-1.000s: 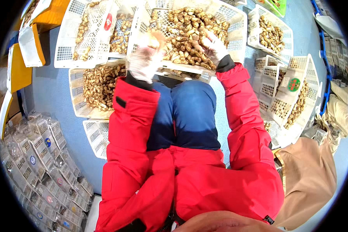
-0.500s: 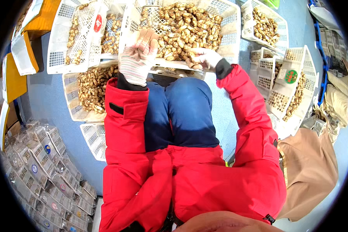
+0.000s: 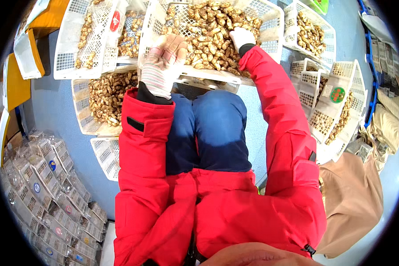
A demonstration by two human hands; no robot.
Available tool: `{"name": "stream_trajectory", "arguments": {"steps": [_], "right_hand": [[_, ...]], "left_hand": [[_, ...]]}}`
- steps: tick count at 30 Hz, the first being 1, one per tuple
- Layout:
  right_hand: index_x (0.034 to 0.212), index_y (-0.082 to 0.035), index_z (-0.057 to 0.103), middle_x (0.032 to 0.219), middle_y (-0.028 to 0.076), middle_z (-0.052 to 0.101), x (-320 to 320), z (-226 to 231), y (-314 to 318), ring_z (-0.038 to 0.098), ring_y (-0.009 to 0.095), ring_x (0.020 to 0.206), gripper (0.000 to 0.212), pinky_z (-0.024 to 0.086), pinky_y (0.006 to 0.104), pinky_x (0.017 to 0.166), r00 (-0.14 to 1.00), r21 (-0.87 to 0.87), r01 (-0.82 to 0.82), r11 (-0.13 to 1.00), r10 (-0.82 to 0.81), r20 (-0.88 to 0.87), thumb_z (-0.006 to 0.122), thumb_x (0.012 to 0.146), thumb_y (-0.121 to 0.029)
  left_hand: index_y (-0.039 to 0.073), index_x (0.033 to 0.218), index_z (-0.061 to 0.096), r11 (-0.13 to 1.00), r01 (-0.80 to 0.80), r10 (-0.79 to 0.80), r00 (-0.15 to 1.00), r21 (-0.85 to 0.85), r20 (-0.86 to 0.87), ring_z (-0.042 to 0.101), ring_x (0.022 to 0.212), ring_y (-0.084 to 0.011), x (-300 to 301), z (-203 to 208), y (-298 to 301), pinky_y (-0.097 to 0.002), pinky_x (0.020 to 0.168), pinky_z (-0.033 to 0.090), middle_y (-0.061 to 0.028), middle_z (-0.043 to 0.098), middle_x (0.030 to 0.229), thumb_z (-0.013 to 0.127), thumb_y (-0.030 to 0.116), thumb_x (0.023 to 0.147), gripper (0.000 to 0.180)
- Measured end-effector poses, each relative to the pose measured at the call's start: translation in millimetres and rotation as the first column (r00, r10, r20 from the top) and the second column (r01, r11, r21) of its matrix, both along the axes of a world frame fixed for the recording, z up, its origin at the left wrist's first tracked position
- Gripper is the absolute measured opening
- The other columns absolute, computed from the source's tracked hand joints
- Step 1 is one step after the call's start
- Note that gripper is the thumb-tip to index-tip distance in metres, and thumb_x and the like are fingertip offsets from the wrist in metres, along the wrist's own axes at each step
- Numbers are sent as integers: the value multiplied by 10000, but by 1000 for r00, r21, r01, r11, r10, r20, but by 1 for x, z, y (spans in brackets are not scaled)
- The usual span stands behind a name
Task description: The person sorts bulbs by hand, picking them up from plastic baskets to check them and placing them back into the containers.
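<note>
A white plastic basket (image 3: 277,31) in front of my knees holds a heap of small, oblong, brown-and-cream lumpy pieces (image 3: 208,44). I cannot make out their exact kind. My left hand (image 3: 165,57), in a striped knit glove with tan fingers, is palm up over the basket's near left corner. Its fingers are stretched out with nothing seen in them. Reaching deeper, my right hand (image 3: 242,38) in a white glove lies on the heap's right part, back upward. Its fingers are mostly hidden, so any hold on a piece does not show.
More white baskets with such pieces stand around: one at far left (image 3: 63,57), one below it (image 3: 82,117), one at far right (image 3: 330,48). Others tilt at right beside a brown cloth (image 3: 350,195). Stacked small crates (image 3: 35,186) fill the lower left; yellow-orange boxes (image 3: 20,84) stand above.
My right hand has moved from the basket's near edge, where its fingers were pinched, forward and right onto the heap. My left hand stays palm up; the whole view has shifted slightly.
</note>
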State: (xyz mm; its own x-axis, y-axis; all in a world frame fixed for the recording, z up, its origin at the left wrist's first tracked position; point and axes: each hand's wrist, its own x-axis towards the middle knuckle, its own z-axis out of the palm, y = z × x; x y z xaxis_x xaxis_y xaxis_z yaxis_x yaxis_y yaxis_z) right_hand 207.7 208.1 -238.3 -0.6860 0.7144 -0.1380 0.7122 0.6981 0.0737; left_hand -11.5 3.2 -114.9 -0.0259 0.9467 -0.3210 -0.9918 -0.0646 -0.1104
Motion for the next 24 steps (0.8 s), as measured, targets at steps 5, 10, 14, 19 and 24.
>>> {"name": "stream_trajectory", "arguments": {"steps": [5,10,14,19,24], "right_hand": [[864,-101,610,736,111,591,11,23,-19,581,236,743,205,466,347,643,783,-608,259,750,-532,-323,602,717,-243],[893,-85,563,701,36,567,16,60,-31,539,144,588,182,454,267,516,283,-846,-469,-255,-950,130,571,796,-240],[936,-17,514,821,71,563,-23,131,28,573,178,802,305,504,304,691,-94,-588,-736,336,-911,-402,549,813,-294],[902,-52,590,876,124,616,-40,52,29,598,174,791,331,477,294,706,692,-922,57,383,-681,-240,568,751,-346],[950,-127,619,886,128,613,-59,18,-36,587,273,807,299,463,354,727,994,-364,114,925,-104,47,604,707,-299]], "left_hand": [[-50,1118,447,998,-53,52,997,-32,-52,475,1050,-337,-10,-6,-12,-431,887,410,-211,517,1093,375,123,878,305],[-57,1115,449,999,-43,44,999,-18,18,491,1041,-325,-8,-3,-9,-406,898,404,-213,507,1113,402,88,859,298],[-51,1109,458,999,-50,50,998,-11,-32,493,1046,-307,-9,-1,-16,-390,900,405,-207,508,1116,403,86,855,294],[-45,1107,462,999,-33,33,999,-15,-15,498,1039,-313,-4,-1,-7,-402,886,415,-205,512,1111,375,109,870,296],[-40,1110,451,999,-49,47,994,-17,-102,493,1033,-326,-7,-1,-14,-418,864,431,-206,511,1102,326,165,895,323]]}}
